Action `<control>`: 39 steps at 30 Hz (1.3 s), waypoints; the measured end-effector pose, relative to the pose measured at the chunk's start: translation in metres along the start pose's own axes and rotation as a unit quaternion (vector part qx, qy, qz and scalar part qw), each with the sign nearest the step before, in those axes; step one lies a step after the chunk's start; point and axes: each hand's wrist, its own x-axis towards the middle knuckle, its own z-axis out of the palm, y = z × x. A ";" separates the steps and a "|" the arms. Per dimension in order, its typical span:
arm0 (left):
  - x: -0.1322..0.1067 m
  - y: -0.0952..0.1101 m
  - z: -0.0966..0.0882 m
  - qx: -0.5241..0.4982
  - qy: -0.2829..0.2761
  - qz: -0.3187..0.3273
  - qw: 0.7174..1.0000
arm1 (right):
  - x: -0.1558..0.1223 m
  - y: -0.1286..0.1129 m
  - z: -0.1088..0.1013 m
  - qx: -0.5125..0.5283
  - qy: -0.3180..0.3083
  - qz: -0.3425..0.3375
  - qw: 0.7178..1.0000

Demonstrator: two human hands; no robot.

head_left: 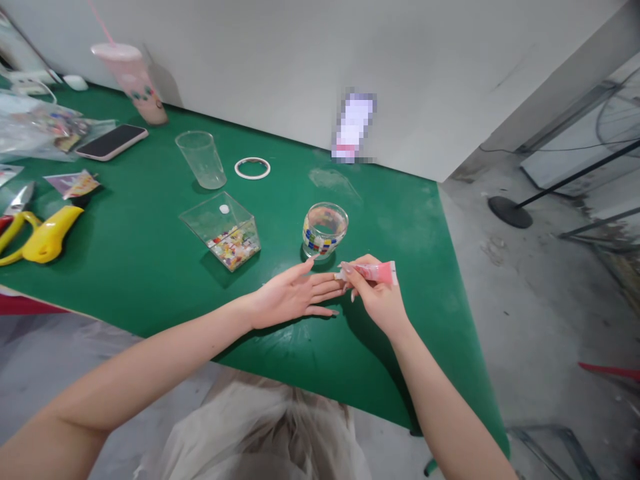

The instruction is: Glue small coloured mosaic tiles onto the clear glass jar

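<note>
My left hand (pixel 293 293) is stretched out palm up over the green table, fingers extended and holding nothing firmly. In my right hand (pixel 383 300) is a small pink and clear squeeze tube (pixel 373 272), its nozzle end at the fingertips of my left hand. Whether anything lies on those fingertips is too small to tell. Just beyond both hands stands a glass cup (pixel 326 230) with rows of colored mosaic tiles around its lower wall. Left of it sits a clear angular container (pixel 245 230) with many small colored pieces heaped in the bottom.
Behind the container are a clear plastic cup (pixel 203 160) and a white ring (pixel 253 169). Yellow-handled scissors (pixel 47 237), a phone (pixel 113 142), plastic bags (pixel 30 127) and a pink tumbler with straw (pixel 133 80) occupy the left. A blurred-out screen (pixel 354 127) leans against the wall.
</note>
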 end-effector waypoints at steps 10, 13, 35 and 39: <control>-0.002 0.001 0.004 0.009 -0.005 0.002 1.000 | 0.000 0.000 0.001 0.003 0.004 -0.004 1.000; -0.002 0.001 0.005 0.009 -0.004 -0.001 1.000 | -0.001 0.000 0.002 0.001 0.006 -0.002 1.000; -0.001 0.001 0.005 0.010 0.008 0.002 1.000 | -0.005 -0.003 0.005 -0.073 0.031 -0.037 0.996; -0.001 0.001 0.005 0.007 0.009 0.003 1.000 | -0.006 -0.005 0.006 -0.092 0.030 -0.044 0.994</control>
